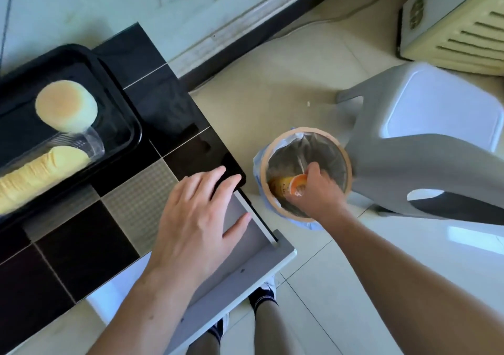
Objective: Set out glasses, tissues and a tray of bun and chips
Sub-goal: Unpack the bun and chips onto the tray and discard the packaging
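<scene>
Glossy black tray [120, 103] on tiled table [141, 191]: round smooth bun [66, 105], stacked ridged chips [38, 172]. Left hand [196, 215] flat, fingers spread, on table corner. Right hand [319, 191] grips cylindrical chip can [286, 185] inside round lined bin [305, 174].

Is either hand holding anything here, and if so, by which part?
The right hand grips an orange chip can at its open end, over the bin. The left hand rests flat on the table, holding nothing.

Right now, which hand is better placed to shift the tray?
Left. The left hand rests open on the table near the tray; the right hand holds a chip can over the bin.
</scene>
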